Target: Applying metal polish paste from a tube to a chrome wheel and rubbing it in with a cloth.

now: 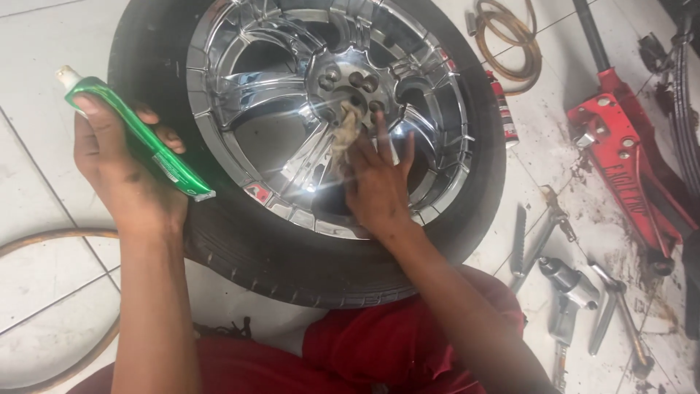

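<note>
My left hand [124, 171] is closed around a green tube [138, 138], thumb along its top near the white cap, the fingers wrapped behind it; its flat crimped end points down toward the tyre [306, 273]. I hold the tube up over the tyre's left shoulder, apart from the rim.

My right hand [379, 186] lies flat on the chrome wheel [292, 95], fingers spread, pressing a crumpled, dirty rag [346, 128] against the hub. This grip pinches nothing; it bears down on the cloth, which bunches up above my fingertips just beside the lug holes at the centre. A bright glare shines off the spoke left of the rag.

The wheel lies on its side on the white tiled floor [44, 277], its lower edge against my red trousers [379, 343]. To the right, on the stained tiles, stands a red floor jack [627, 153], with an impact wrench [569, 292] and several loose wrenches [543, 233] near it. A spray can [503, 109] lies just beside the tyre's right edge, and a coiled hose [510, 33] sits above it. Another hose [58, 237] curves across the floor on the left.
</note>
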